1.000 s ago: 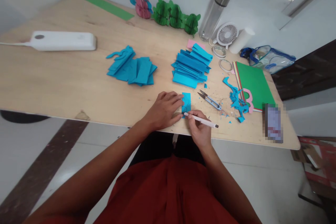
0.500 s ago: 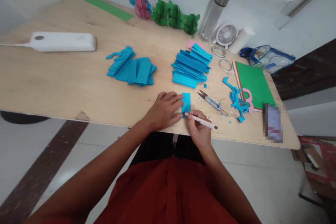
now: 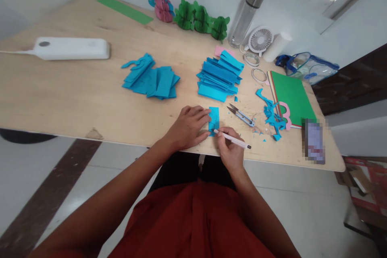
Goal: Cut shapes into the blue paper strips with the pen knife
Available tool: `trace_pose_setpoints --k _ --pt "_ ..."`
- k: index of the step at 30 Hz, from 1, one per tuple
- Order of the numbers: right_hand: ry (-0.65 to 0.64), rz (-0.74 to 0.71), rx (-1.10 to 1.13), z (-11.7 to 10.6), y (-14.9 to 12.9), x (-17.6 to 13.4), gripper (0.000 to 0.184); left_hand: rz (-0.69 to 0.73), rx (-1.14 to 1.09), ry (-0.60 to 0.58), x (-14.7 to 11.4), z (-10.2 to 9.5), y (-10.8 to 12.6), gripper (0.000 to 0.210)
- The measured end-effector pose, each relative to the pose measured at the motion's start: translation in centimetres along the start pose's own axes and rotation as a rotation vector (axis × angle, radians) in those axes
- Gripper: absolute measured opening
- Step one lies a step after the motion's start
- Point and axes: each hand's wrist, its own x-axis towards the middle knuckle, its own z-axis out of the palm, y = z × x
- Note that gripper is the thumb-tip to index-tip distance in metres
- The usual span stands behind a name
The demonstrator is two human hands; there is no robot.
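Observation:
A small blue paper rectangle (image 3: 214, 117) lies near the table's front edge, with dark curved lines drawn on it. My left hand (image 3: 190, 127) rests flat with fingers stretched out, fingertips on the paper's left side. In my right hand (image 3: 231, 147) is a white pen (image 3: 236, 141), its tip at the lower part of the paper. Just right of the paper lie thread snips (image 3: 241, 115) with dark blades. Behind it is a pile of folded blue paper strips (image 3: 219, 76); another blue paper stack (image 3: 152, 78) lies to the left.
Blue scraps (image 3: 273, 115), a pink paper cutout (image 3: 285, 115), green sheets (image 3: 293, 96) and a phone (image 3: 315, 141) are on the right. Along the back stand green paper shapes (image 3: 201, 19), a bottle (image 3: 246, 18) and a fan (image 3: 260, 40). A white device (image 3: 72, 48) lies left.
The pen and my right hand have shifted very slightly to the right over the paper. My left hand stays in place.

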Motion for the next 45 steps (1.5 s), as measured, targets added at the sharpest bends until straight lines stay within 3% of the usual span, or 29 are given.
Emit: trace_pose_setpoints --k 45 --pt "0.032 0.006 -0.008 0.3 0.61 0.23 0.016 -0.006 -0.017 -0.014 -0.03 -0.12 0.02 0.026"
